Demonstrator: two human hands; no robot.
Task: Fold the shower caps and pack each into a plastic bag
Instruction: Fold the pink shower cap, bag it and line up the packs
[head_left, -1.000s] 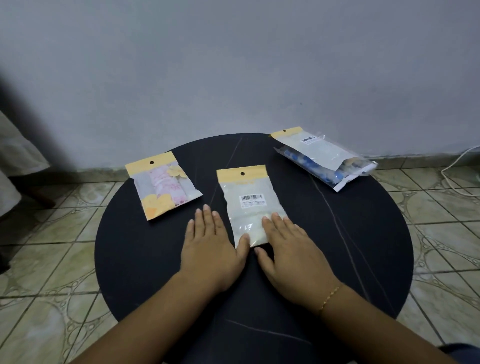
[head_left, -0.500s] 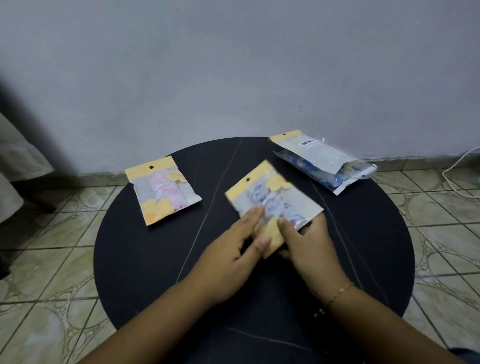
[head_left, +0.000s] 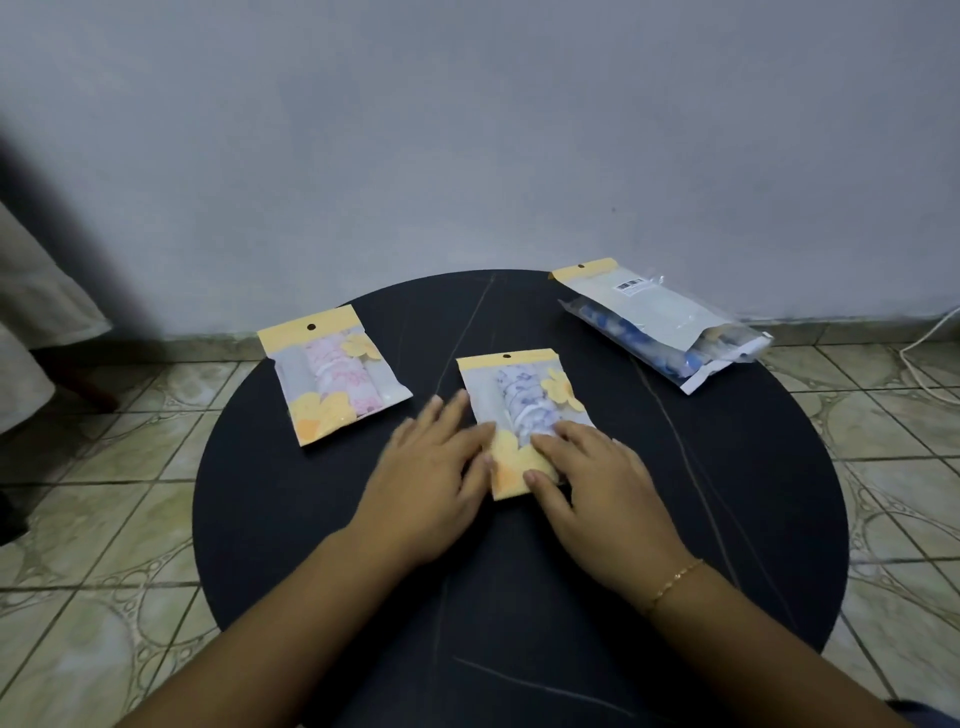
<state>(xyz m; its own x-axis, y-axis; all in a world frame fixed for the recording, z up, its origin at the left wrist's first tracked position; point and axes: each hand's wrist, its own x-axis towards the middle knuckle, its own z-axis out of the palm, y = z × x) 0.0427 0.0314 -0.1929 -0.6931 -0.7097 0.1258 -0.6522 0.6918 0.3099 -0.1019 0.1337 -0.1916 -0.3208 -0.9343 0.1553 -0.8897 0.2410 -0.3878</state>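
Observation:
A plastic bag with a folded purple-patterned shower cap lies face up in the middle of the round black table. My left hand lies flat on the table at the bag's left edge, fingers straight. My right hand rests flat on the bag's lower right corner and covers it. A second bag with a pink shower cap lies to the left. A third bag with a blue shower cap lies at the back right, back side up, its flap open.
The table stands close to a grey wall on a tiled floor. A white cable runs along the floor at the right. Pale cloth hangs at the far left.
The middle bag lay barcode side up, was lifted and turned over in both hands, and now lies face up on the table with both hands flat at it.

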